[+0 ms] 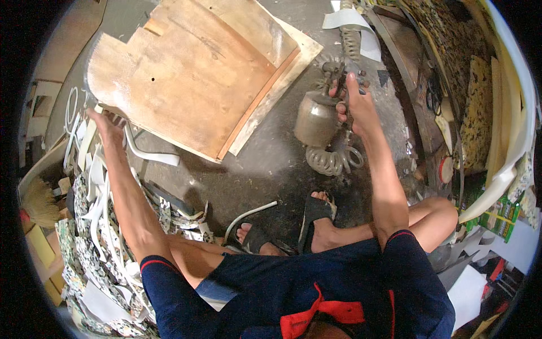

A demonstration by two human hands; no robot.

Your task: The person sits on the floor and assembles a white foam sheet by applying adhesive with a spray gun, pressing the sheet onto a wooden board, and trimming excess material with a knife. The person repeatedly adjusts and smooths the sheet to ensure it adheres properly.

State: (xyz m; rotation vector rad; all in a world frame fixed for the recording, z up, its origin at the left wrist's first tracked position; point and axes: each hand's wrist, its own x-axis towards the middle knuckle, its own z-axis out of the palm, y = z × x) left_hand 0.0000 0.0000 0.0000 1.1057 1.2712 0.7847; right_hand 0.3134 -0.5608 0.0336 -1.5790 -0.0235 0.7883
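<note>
My right hand (361,107) is closed round a spray gun (339,76) with a dull metal cup (316,120) below it. A clear coiled air hose (333,161) loops beside the cup, and another coiled length runs up behind the gun. In front of me a wooden panel frame (192,73) stands tilted, with a notched edge and a small dark hole. At its near left corner my left hand (108,125) grips the edge, the fingers partly hidden beneath the wood. Pale haze hangs between the panel and my feet.
Scraps of speckled foam (84,237) and white strips pile up on my left, near a straw broom (42,200). A bent white strip (248,217) lies by my sandals (259,237). Foam sheets (477,113) and boards line the right side.
</note>
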